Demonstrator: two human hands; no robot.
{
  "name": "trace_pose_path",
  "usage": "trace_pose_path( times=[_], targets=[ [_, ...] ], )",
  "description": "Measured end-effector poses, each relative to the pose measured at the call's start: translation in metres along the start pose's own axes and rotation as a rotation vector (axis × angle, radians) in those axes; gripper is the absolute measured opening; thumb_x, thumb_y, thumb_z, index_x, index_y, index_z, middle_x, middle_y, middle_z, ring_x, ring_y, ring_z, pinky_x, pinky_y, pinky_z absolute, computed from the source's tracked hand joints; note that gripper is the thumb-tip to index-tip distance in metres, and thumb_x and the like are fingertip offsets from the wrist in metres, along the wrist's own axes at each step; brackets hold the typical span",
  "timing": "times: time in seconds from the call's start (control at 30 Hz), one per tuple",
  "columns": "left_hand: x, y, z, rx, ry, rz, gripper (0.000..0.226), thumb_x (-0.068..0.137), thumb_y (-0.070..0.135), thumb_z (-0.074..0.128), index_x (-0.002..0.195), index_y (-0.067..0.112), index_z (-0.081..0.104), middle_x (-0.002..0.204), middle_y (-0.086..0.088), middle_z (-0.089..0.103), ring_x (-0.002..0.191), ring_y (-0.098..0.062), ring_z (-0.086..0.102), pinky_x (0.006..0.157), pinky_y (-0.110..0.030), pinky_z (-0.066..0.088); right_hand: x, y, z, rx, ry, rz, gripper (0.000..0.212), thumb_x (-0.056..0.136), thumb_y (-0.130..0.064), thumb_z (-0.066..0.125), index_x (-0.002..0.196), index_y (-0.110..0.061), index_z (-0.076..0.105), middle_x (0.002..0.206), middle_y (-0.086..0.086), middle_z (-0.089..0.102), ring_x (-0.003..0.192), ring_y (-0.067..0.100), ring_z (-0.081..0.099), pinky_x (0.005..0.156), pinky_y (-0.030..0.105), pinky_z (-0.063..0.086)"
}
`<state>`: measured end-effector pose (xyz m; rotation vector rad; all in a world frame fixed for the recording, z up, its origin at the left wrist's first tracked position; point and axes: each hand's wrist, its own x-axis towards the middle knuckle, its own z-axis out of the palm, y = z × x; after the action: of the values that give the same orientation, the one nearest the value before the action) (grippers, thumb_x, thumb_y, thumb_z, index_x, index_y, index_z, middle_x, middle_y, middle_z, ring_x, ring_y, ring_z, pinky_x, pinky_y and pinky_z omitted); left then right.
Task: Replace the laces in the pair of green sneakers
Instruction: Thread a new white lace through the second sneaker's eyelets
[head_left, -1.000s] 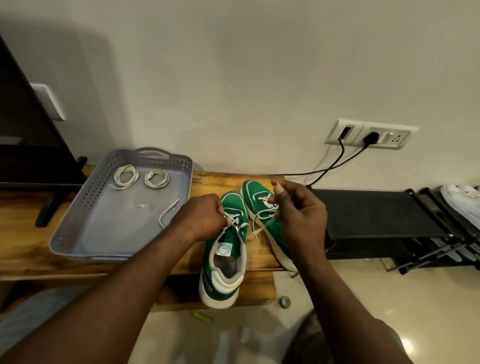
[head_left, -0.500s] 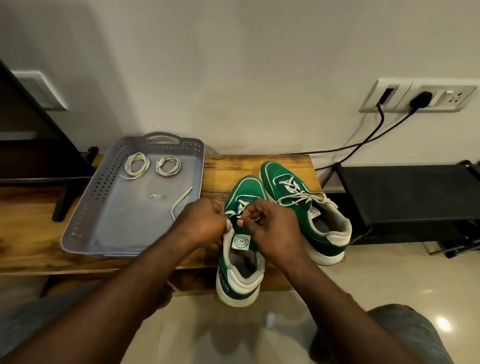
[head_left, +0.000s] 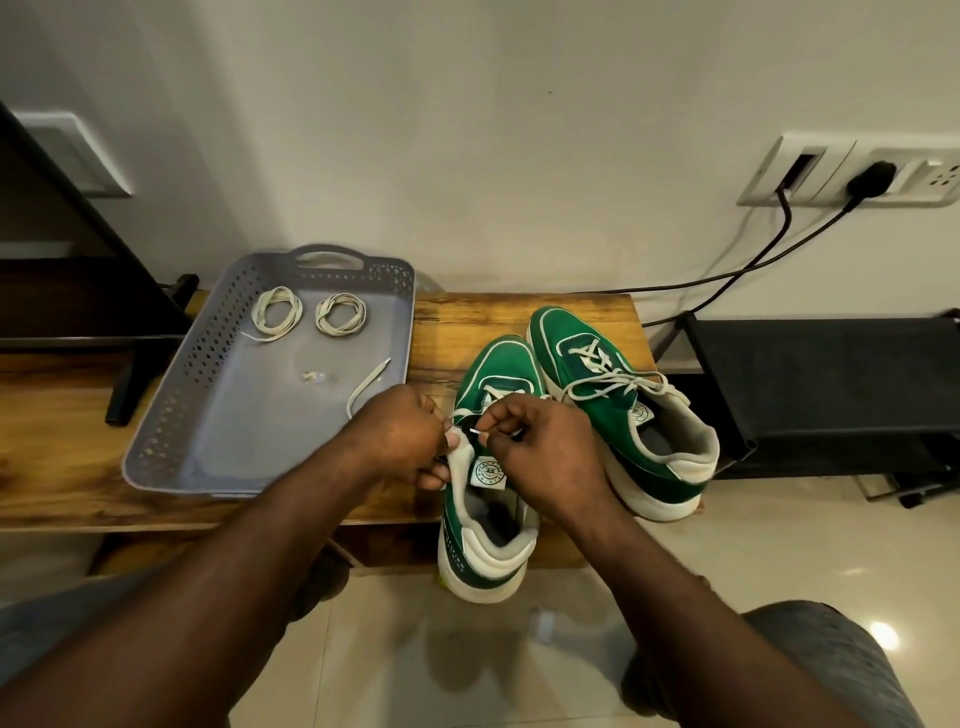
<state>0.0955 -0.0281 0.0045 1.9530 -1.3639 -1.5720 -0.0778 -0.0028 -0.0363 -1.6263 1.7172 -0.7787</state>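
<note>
Near sneaker (head_left: 488, 525) at frame centre, heel over bench (head_left: 519, 317) edge. My right hand (head_left: 540, 452) left other sneaker (head_left: 644, 431), now pinches lace tip (head_left: 475, 430) by tongue; left hand (head_left: 400, 441) grips lace too. Unlacing likely starting; spare laces (head_left: 278, 314) coiled in tray (head_left: 171, 415), upper left.

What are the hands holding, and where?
Right hand pinches the lace at its tip; left hand grips the near sneaker by its tongue.

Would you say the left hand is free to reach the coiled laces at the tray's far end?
Likely not yet: the left hand grips the tongue of the near sneaker. Once it lets go, the way looks free; only the tray wall lies between it and the coiled laces.
</note>
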Motion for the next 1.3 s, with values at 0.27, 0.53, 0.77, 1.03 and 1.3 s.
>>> trace_pose_path(
  times=[0.27, 0.53, 0.77, 1.03, 1.3],
  targets=[
    [0.003, 0.000, 0.000, 0.015, -0.020, -0.016, 0.009, 0.102, 0.006, 0.064, 0.109, 0.000, 0.065, 0.084, -0.019, 0.075, 0.061, -0.020, 0.072, 0.063, -0.037, 0.064, -0.003, -0.002, 0.007, 0.027, 0.070, 0.035, 0.016, 0.085, -0.018, 0.074, 0.084, -0.034, 0.076, 0.074, -0.019, 0.072, 0.072, -0.002, 0.068, 0.070, 0.032, 0.061],
    [0.000, -0.001, 0.002, 0.021, -0.030, 0.060, 0.027, 0.103, 0.001, 0.058, 0.119, 0.020, 0.067, 0.092, -0.022, 0.077, 0.068, -0.025, 0.071, 0.071, -0.041, 0.062, -0.002, -0.008, 0.016, -0.052, 0.131, 0.051, 0.007, 0.081, -0.025, 0.073, 0.084, -0.032, 0.073, 0.071, -0.016, 0.068, 0.071, 0.002, 0.065, 0.065, 0.033, 0.060],
    [0.001, -0.001, 0.002, 0.007, -0.043, 0.092, 0.050, 0.102, -0.001, 0.057, 0.141, 0.031, 0.060, 0.090, -0.020, 0.077, 0.068, -0.025, 0.071, 0.073, -0.042, 0.062, -0.002, -0.006, 0.019, -0.150, 0.150, -0.045, 0.009, 0.080, -0.025, 0.074, 0.086, -0.032, 0.072, 0.077, -0.016, 0.067, 0.086, 0.009, 0.061, 0.069, 0.031, 0.054],
    [0.000, 0.005, 0.006, 0.058, -0.049, 0.157, 0.057, 0.097, -0.006, 0.055, 0.139, 0.032, 0.062, 0.101, -0.012, 0.071, 0.087, -0.033, 0.073, 0.079, -0.047, 0.063, -0.001, -0.001, 0.014, 0.041, 0.117, -0.037, 0.021, 0.080, -0.013, 0.075, 0.086, -0.033, 0.073, 0.077, -0.018, 0.069, 0.084, 0.005, 0.064, 0.074, 0.036, 0.058],
    [0.009, 0.006, 0.010, -0.031, 0.102, 0.198, 0.019, 0.095, 0.028, 0.075, 0.083, 0.014, 0.074, 0.076, -0.007, 0.074, 0.071, -0.026, 0.072, 0.061, -0.039, 0.063, -0.001, -0.001, 0.010, 0.179, 0.074, -0.013, 0.028, 0.084, -0.005, 0.076, 0.092, -0.030, 0.066, 0.078, -0.009, 0.070, 0.073, 0.007, 0.067, 0.071, 0.040, 0.062]
  ],
)
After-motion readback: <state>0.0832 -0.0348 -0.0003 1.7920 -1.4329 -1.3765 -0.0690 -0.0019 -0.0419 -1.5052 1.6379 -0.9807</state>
